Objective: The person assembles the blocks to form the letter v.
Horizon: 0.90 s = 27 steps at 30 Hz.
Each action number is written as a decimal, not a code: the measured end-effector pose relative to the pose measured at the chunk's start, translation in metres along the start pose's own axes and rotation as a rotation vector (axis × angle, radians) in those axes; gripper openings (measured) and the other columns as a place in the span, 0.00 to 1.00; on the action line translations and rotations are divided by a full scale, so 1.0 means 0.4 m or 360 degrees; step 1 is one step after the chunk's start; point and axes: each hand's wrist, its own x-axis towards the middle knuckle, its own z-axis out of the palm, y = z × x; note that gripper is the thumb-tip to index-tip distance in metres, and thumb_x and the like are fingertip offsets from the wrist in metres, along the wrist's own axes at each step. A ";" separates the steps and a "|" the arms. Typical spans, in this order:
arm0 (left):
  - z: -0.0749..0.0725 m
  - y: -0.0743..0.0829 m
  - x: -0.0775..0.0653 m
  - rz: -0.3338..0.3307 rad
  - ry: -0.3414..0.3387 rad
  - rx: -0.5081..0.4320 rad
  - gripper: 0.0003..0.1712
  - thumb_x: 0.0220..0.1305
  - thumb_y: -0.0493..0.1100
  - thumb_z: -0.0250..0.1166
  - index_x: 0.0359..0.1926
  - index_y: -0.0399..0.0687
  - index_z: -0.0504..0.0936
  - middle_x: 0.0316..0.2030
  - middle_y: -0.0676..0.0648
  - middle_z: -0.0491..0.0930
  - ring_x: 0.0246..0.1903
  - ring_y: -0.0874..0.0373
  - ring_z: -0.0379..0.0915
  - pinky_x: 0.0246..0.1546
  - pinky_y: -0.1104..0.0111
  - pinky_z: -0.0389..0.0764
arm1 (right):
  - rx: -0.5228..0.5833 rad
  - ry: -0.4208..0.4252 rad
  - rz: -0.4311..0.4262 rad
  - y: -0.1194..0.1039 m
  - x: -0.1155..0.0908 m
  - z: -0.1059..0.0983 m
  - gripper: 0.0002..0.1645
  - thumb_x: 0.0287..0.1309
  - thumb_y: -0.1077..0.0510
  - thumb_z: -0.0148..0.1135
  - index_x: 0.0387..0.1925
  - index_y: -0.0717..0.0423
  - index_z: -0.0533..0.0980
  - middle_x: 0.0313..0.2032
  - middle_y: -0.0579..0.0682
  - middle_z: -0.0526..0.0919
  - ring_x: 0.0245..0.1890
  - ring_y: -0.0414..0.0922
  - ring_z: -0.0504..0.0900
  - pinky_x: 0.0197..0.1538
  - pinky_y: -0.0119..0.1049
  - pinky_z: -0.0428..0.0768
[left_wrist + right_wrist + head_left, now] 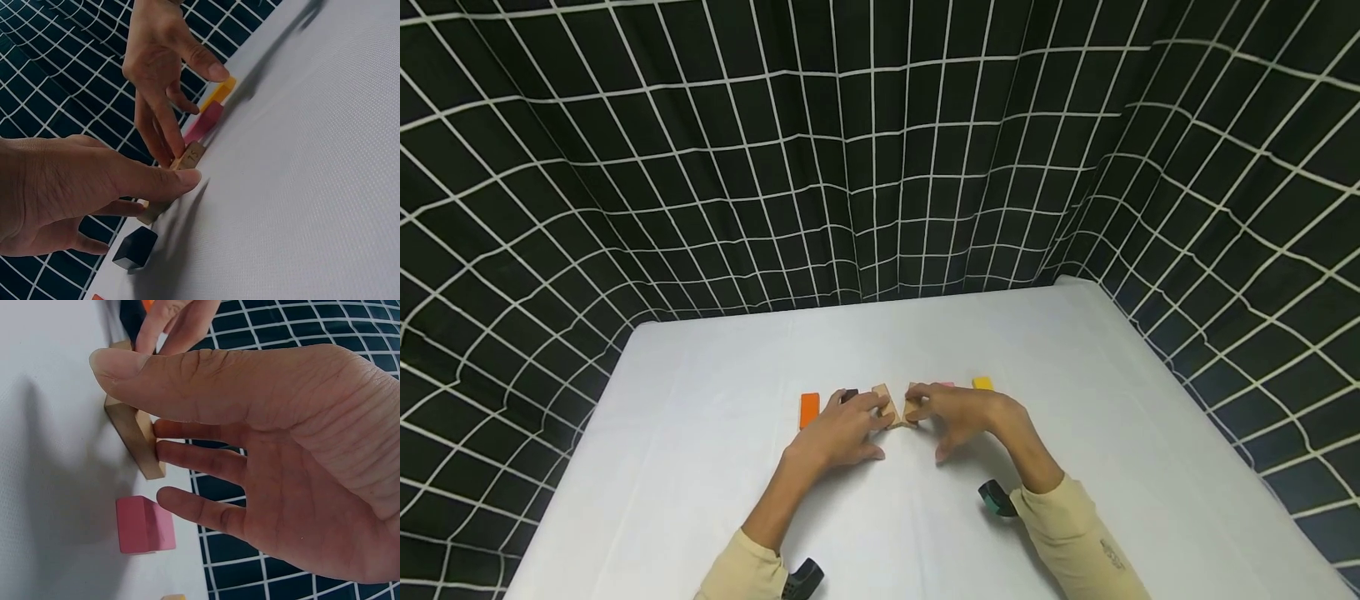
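Note:
Two plain wooden blocks lie side by side on the white table, slanted so that their near ends meet in a V. Fingertips of my left hand [841, 435] rest on the left wooden block [881, 390], its thumb held apart from them. My right hand [964, 410] touches the right wooden block [133, 439] with extended fingertips, and its thumb is spread away from the block. Printed marks show on the end of that block in the left wrist view. Both hands partly cover the blocks in the head view.
Left of the wooden blocks are a black block [135, 247] and an orange block [809, 408]. To their right stand a pink block [134, 525] and a yellow block [982, 383]. Dark curtains with a white grid [850, 150] surround the white table [700, 417] at the back and sides.

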 end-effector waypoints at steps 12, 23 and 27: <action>0.008 -0.009 -0.002 0.0048 0.0026 -0.0084 0.32 0.64 0.59 0.74 0.67 0.58 0.82 0.73 0.48 0.73 0.75 0.53 0.68 0.72 0.42 0.71 | 0.0007 0.0010 0.0003 0.003 0.001 0.011 0.42 0.49 0.51 0.84 0.67 0.49 0.79 0.76 0.57 0.66 0.77 0.58 0.66 0.78 0.55 0.69; -0.008 -0.030 0.000 0.0116 -0.0009 -0.0149 0.30 0.65 0.58 0.73 0.66 0.57 0.83 0.71 0.50 0.75 0.74 0.54 0.69 0.73 0.42 0.70 | 0.0045 0.0016 -0.0008 0.007 0.008 0.009 0.42 0.49 0.51 0.84 0.67 0.51 0.79 0.77 0.57 0.66 0.79 0.59 0.64 0.79 0.56 0.68; -0.006 -0.035 0.004 0.0099 -0.0035 -0.0150 0.30 0.66 0.58 0.72 0.67 0.58 0.82 0.72 0.51 0.74 0.74 0.55 0.69 0.75 0.43 0.69 | 0.0066 0.0023 -0.0001 0.014 0.010 0.005 0.41 0.49 0.52 0.84 0.67 0.51 0.80 0.77 0.57 0.66 0.79 0.59 0.63 0.79 0.57 0.67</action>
